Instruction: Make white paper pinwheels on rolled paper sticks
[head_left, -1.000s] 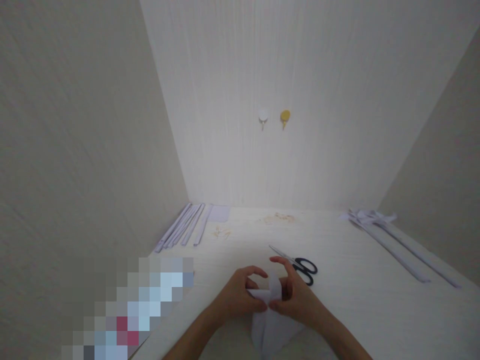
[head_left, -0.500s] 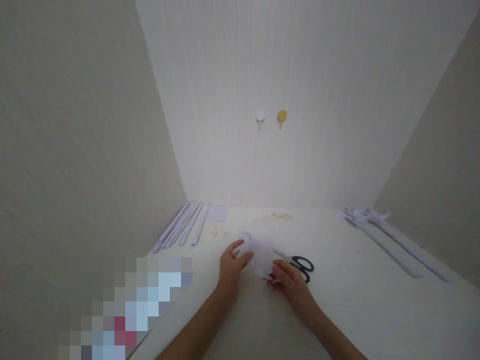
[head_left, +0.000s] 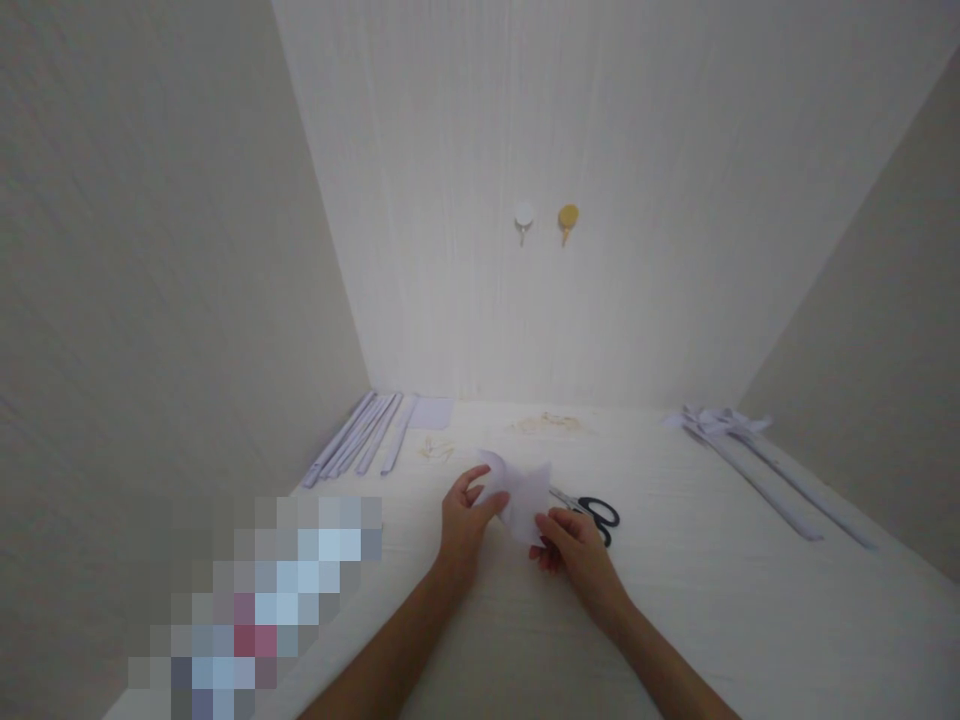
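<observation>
Mid-table [head_left: 712, 600], the thin paper piece [head_left: 521, 497] is pinched by both the left hand [head_left: 463, 515] and right hand [head_left: 574, 545], fingers closed on its edges, so it could easily tear or crumple, or snag the scissors [head_left: 592, 508] just right.

A white sheet of paper [head_left: 520, 495], bent and partly folded, is held just above the worktop [head_left: 712, 590], pinched at its left edge and lower right corner.
</observation>
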